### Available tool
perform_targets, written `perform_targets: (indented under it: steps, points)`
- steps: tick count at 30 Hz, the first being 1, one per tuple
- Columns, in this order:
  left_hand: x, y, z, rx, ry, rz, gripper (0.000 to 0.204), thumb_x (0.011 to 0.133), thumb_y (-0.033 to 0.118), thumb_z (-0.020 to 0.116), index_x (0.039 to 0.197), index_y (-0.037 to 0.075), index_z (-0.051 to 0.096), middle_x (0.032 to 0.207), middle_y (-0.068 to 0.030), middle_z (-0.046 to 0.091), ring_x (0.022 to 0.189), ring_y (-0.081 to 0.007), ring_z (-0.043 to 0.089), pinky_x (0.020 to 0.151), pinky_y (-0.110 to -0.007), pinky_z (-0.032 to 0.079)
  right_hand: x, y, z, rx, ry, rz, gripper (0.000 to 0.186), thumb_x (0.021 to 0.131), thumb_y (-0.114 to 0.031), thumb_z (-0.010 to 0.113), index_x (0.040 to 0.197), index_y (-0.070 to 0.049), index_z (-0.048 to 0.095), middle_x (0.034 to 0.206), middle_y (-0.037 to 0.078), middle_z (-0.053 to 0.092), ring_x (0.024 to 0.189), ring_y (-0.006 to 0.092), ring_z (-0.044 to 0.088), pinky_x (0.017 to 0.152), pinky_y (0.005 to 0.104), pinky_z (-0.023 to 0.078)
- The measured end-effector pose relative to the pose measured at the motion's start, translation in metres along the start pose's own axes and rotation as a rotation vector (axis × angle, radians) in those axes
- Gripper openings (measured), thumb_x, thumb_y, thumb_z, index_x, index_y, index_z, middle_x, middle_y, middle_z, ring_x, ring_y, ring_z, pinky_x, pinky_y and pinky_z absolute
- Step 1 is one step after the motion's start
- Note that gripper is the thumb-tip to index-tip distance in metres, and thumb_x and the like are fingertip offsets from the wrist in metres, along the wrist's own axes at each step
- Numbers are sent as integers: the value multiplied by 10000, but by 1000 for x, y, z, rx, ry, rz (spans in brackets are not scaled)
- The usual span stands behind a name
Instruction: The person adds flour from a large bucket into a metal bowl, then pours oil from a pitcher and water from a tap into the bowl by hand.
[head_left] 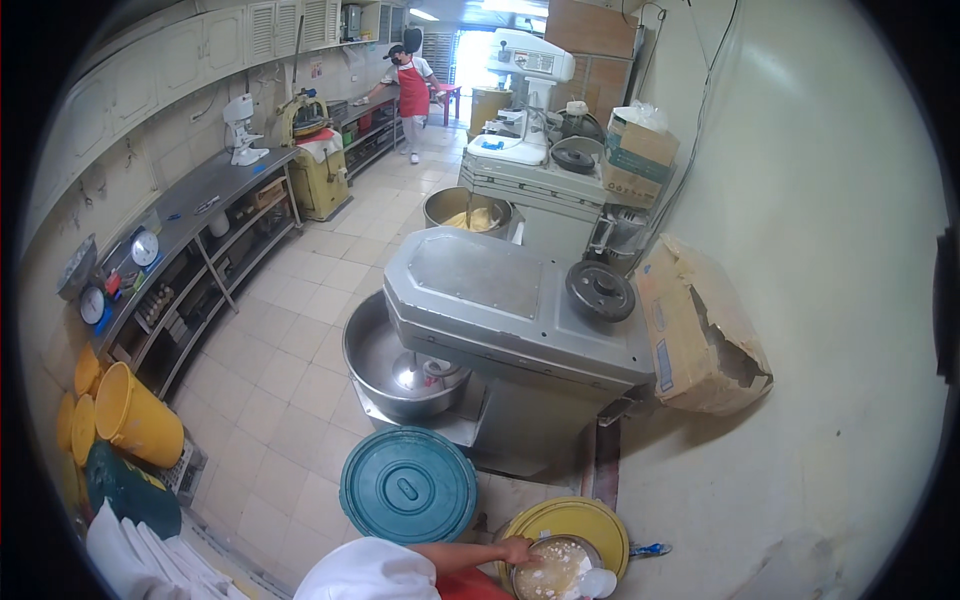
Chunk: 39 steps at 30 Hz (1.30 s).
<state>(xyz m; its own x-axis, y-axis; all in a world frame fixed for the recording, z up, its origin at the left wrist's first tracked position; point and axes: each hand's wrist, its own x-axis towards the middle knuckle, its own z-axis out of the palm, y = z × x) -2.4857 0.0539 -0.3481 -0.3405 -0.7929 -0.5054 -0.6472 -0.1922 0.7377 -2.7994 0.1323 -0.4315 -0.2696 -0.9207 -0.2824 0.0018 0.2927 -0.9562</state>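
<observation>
My left arm, in a white sleeve, reaches across a strip of red apron at the lower edge. My left hand (516, 551) is closed on the rim of a round metal bowl (550, 576). White lumps and pale, wet-looking contents are in the bowl. Under it lies the yellow lid (612, 528) of a round container. A translucent white cup or scoop (599, 583) is at the bowl's right side; what holds it, if anything, is cut off by the frame. My right hand does not show.
A teal lidded bin (408, 485) stands left of the bowl. Ahead is a large grey dough mixer (480, 290) with a steel bowl. A torn cardboard box (690, 345) leans by the wall. Yellow buckets (140, 420) stand at left. A co-worker (412, 85) is beside the far counter.
</observation>
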Motion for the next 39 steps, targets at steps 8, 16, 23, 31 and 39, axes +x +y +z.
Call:
perform_targets:
  steps: [8, 16, 23, 31, 39]
  points:
    - [9, -10, 21, 144, 22, -68, 591, 842, 471, 517, 1171, -19, 536, 1164, -263, 553, 1084, -388, 544, 916, -444, 440, -6, -11, 1, -185, 20, -131, 323, 889, -118, 523, 1168, 42, 549, 1054, 177, 598, 903, 278, 575, 808, 353, 479]
    - [2, -8, 30, 352, 29, 24, 356, 808, 280, 528, 982, -2, 659, 1082, -202, 613, 1066, -366, 544, 914, -446, 440, -17, 2, -20, -400, 71, -437, 318, 870, -145, 571, 1136, 28, 588, 981, 176, 625, 833, 276, 590, 761, 352, 489]
    - [8, -26, 33, 387, -77, 17, 317, 744, 207, 535, 959, 22, 676, 1055, -190, 628, 1099, -351, 523, 949, -431, 412, -24, -10, -10, -175, -1, -70, 408, 846, -184, 642, 1213, -24, 564, 1094, 157, 611, 963, 274, 571, 835, 314, 459]
    - [24, -30, 38, 348, -33, -11, 303, 824, 283, 476, 923, 97, 694, 1000, -148, 658, 945, -297, 629, 836, -428, 496, -38, -65, -8, -526, 334, -151, 174, 837, -97, 518, 696, -11, 572, 581, 36, 492, 570, 127, 413, 506, 328, 352]
    - [21, -22, 33, 363, 2, 56, 380, 790, 272, 509, 916, -52, 662, 1001, -238, 631, 1029, -347, 574, 950, -409, 396, -74, -140, 54, -912, 378, -193, 253, 877, -104, 551, 1104, -32, 638, 850, 190, 556, 740, 316, 560, 674, 387, 431]
